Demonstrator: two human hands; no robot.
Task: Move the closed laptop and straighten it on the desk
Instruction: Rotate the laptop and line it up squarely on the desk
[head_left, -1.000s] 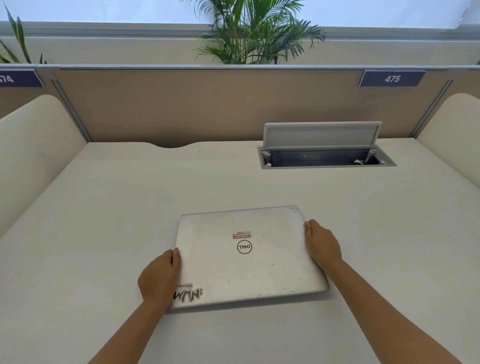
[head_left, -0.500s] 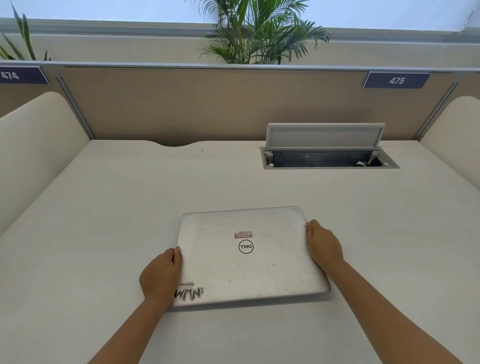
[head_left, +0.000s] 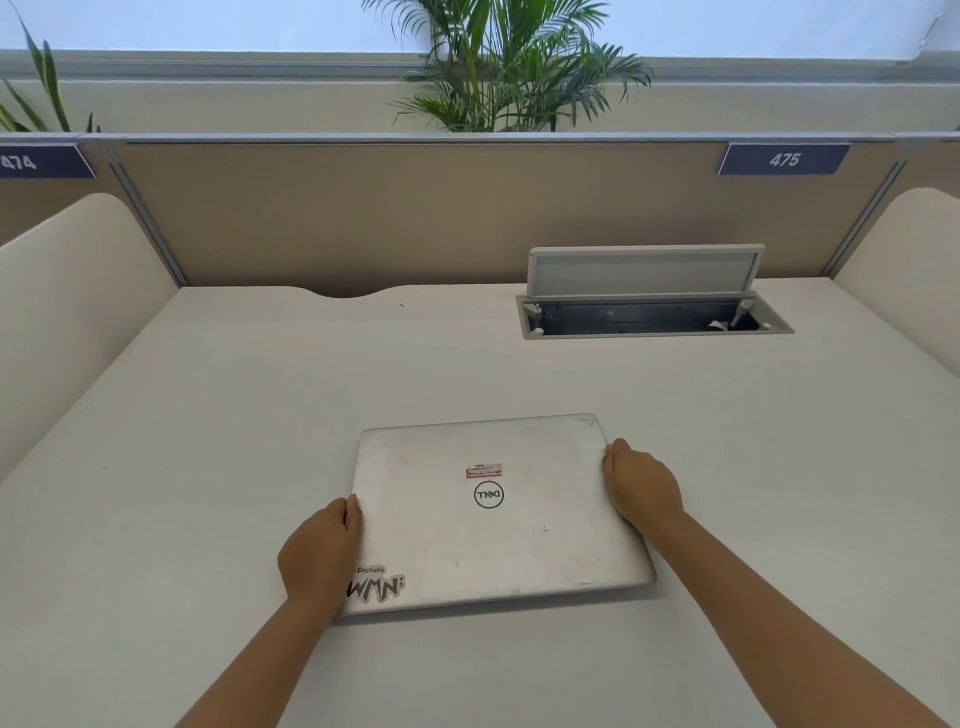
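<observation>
A closed silver laptop (head_left: 498, 519) with a round logo and several stickers lies flat on the white desk (head_left: 260, 415), near the front middle. It sits slightly turned, its right side farther from me than its left. My left hand (head_left: 319, 558) grips its left edge near the front corner. My right hand (head_left: 641, 486) grips its right edge near the back corner.
An open cable hatch (head_left: 654, 314) with a raised grey lid is set in the desk at the back right. A beige partition (head_left: 415, 213) runs along the back. Curved side panels (head_left: 67, 312) flank the desk. Plants (head_left: 509, 67) stand behind the partition.
Laptop and hands have hardly shifted; the view has drifted slightly.
</observation>
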